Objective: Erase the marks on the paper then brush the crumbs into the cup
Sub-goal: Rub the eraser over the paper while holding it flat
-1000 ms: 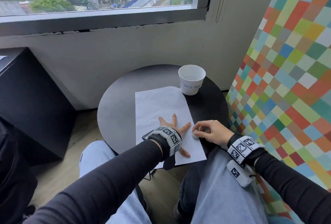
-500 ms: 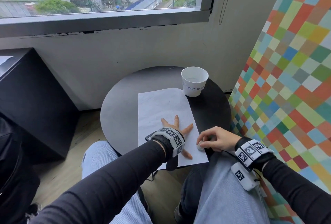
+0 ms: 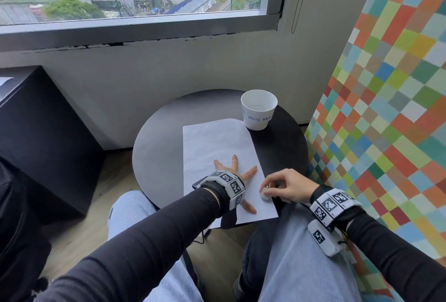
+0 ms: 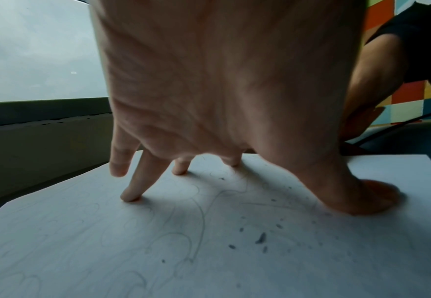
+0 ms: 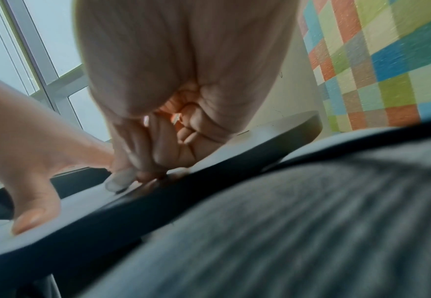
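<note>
A white sheet of paper (image 3: 212, 147) lies on the round dark table (image 3: 159, 147). My left hand (image 3: 235, 171) presses flat on its near half with fingers spread. The left wrist view shows faint pencil marks (image 4: 196, 231) and dark eraser crumbs (image 4: 260, 238) on the paper (image 4: 336, 262) below the spread fingers (image 4: 130, 193). My right hand (image 3: 282, 184) pinches a small white eraser (image 3: 265, 193) against the paper's near right edge; the eraser (image 5: 119, 180) shows under the curled fingertips. A white paper cup (image 3: 258, 109) labelled "WASTE BASKET" stands upright at the table's far right.
A chequered multicolour wall (image 3: 386, 108) runs close along the right of the table. A black cabinet (image 3: 41, 137) stands to the left. My knees in light jeans (image 3: 301, 253) sit under the table's near edge. The window wall (image 3: 169, 65) is behind.
My right hand has slid the eraser toward me along the paper's right edge. The left hand stays pressed on the sheet. The head view has shifted slightly.
</note>
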`<move>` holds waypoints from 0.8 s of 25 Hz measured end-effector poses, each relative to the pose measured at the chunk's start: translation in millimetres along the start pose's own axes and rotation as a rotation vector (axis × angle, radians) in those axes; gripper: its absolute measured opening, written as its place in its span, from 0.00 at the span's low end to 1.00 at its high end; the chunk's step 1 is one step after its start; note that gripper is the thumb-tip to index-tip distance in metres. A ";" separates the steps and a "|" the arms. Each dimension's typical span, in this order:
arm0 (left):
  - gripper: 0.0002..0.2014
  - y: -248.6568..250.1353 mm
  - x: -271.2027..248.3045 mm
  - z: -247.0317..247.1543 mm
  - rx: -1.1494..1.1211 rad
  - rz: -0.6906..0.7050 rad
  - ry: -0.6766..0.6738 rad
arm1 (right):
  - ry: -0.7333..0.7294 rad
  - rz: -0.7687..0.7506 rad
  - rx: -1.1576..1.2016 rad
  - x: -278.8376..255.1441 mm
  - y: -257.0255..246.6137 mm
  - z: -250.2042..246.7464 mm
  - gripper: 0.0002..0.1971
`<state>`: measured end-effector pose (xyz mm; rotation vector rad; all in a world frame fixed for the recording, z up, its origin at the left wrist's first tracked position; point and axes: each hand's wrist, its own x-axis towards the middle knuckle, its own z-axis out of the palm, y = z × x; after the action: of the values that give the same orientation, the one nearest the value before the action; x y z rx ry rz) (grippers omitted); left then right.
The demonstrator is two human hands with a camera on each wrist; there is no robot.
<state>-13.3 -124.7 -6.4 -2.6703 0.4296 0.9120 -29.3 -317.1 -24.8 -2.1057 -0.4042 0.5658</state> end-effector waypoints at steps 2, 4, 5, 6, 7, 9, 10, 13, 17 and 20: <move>0.64 -0.7 -1.7 -0.9 -0.004 0.004 0.009 | 0.100 -0.025 -0.039 1.9 -0.9 0.0 0.01; 0.63 -0.3 -7.5 -2.5 0.004 0.001 0.016 | 0.020 -0.028 -0.023 -0.5 -0.9 0.7 0.00; 0.63 0.0 -9.8 -3.5 0.011 -0.002 0.015 | -0.042 -0.028 -0.016 -2.1 -0.9 1.2 0.01; 0.62 -0.3 -10.9 -4.4 0.015 -0.001 0.014 | -0.061 -0.031 -0.030 -2.5 -0.8 1.7 0.02; 0.63 -0.3 -10.9 -5.0 0.014 0.001 0.014 | -0.023 -0.041 -0.067 -2.0 -1.1 1.6 0.02; 0.63 -0.1 -8.4 -4.6 0.010 0.005 0.014 | 0.112 -0.081 -0.149 -0.5 -2.4 0.4 0.01; 0.63 0.3 -8.3 -4.4 0.005 0.004 0.013 | 0.108 -0.084 -0.162 -0.5 -2.6 0.3 0.01; 0.63 1.0 -10.1 -5.0 0.017 0.001 0.007 | -0.100 -0.058 -0.132 -3.3 -4.2 4.7 0.05; 0.64 1.0 -8.4 -4.2 0.004 -0.001 0.014 | 0.036 -0.078 -0.133 -1.7 -3.2 1.5 0.02; 0.63 1.4 -9.7 -4.3 0.007 -0.006 0.011 | -0.116 -0.003 -0.039 -4.6 -6.1 6.0 0.03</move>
<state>-18.8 -125.7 2.7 -2.6701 0.4266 0.8935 -36.9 -311.8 -21.6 -2.1148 -0.4874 0.6852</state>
